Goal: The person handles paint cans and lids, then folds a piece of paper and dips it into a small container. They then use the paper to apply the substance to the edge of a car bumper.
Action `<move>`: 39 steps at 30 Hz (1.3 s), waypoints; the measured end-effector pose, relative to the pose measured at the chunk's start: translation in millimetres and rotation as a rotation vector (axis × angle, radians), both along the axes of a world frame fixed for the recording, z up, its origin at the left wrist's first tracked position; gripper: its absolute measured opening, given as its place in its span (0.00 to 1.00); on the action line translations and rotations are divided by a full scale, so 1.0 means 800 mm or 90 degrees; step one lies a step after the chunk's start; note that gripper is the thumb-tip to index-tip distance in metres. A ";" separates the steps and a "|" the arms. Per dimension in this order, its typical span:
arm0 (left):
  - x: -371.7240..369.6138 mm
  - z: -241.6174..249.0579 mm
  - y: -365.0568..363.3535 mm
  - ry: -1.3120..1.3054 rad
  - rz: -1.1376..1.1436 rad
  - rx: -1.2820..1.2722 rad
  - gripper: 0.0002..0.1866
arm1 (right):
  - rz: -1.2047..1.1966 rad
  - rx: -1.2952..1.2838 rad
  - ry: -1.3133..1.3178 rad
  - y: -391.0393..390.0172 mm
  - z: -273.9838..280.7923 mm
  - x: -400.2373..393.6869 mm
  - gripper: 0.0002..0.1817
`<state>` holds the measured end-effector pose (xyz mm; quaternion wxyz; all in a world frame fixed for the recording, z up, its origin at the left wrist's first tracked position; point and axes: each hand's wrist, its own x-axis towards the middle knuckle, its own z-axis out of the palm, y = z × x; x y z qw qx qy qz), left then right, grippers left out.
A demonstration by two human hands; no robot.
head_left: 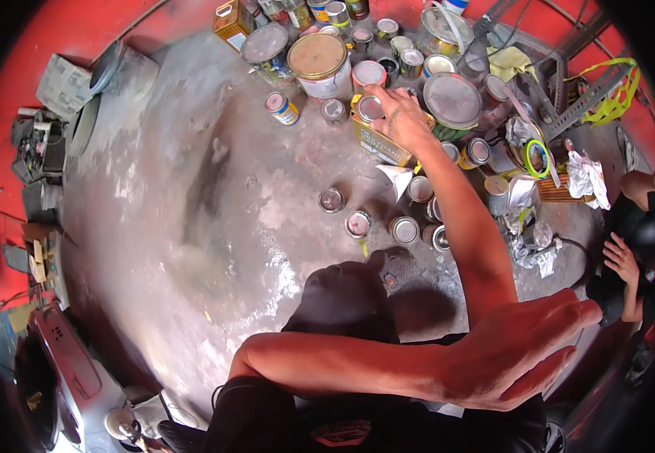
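Note:
My right hand reaches forward over a yellow rectangular tin. Its fingers and thumb curve around the round lid on top; part of the grip is hidden by the hand itself. Close to the camera, my left arm crosses in front of my body. The left hand hangs at the right with thumb and fingers apart, and nothing shows in it. Close to the tin stand a small grey can, a can with a pink lid and a large round can.
Several small open cans stand on the stained floor in front of me. Crowded paint cans fill the back. A metal rack and crumpled paper are at right, beside another person's hand.

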<state>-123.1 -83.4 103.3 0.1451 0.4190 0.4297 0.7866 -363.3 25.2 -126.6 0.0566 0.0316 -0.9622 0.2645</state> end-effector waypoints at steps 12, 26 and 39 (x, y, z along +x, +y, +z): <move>0.005 -0.002 0.008 -0.008 -0.054 -0.046 0.29 | -0.018 0.048 0.021 0.001 -0.011 0.003 0.45; 0.060 -0.035 -0.007 0.635 -0.410 -0.498 0.28 | -0.353 -0.479 0.098 -0.078 -0.051 0.402 0.13; 0.103 -0.030 -0.034 0.753 -0.401 -0.568 0.26 | -0.472 -0.470 0.021 -0.015 -0.102 0.488 0.11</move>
